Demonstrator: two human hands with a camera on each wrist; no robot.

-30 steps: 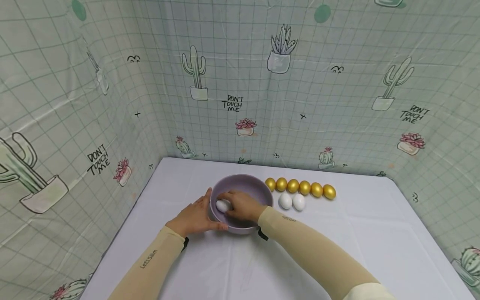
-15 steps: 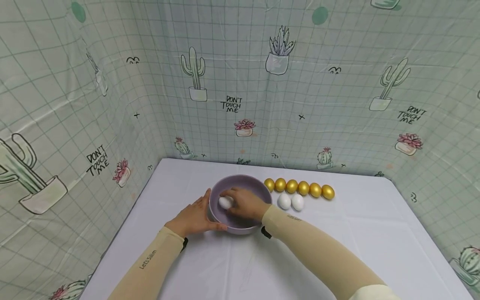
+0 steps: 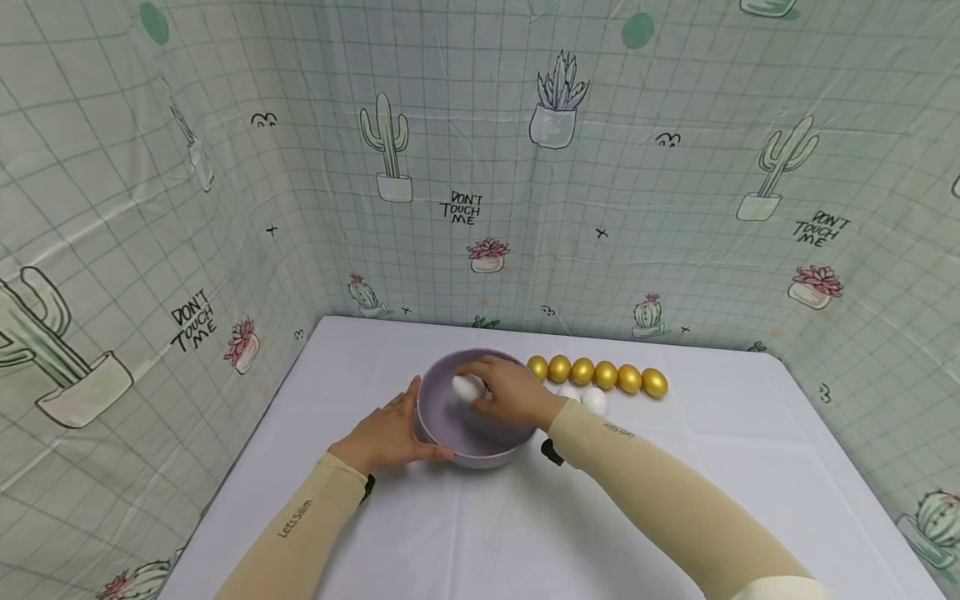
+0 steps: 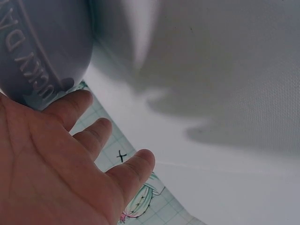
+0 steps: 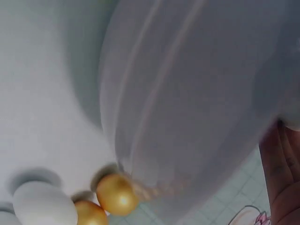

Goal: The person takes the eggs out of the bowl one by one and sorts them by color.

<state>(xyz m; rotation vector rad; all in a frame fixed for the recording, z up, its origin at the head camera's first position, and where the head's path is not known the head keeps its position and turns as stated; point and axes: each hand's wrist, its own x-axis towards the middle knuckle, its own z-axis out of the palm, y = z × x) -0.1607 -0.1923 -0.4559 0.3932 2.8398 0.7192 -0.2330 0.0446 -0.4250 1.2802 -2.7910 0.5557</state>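
Observation:
A white egg (image 3: 467, 387) is pinched between the thumb and fingers of my right hand (image 3: 516, 393), up near the rim level of the purple bowl (image 3: 480, 461). No other egg shows in the visible part of the bowl. Against the bowl's left and near side rests my left hand (image 3: 384, 438), thumb and index finger spread along the outer wall. In the left wrist view its other fingers (image 4: 133, 171) extend past the bowl's raised lettering without curling round it. The right wrist view shows the bowl's side, with my fingers (image 5: 283, 173) at the right edge.
Right of the bowl, several gold eggs (image 3: 605, 374) stand in a row on the white tablecloth (image 3: 720, 467). Two white eggs (image 3: 595, 402) lie in front of that row, one partly hidden by my right wrist. A cactus-print cloth (image 3: 660, 233) hangs behind the table.
My right hand has risen from the bowl's floor with the white egg, moving right and toward the far side. The left hand stays in place against the bowl.

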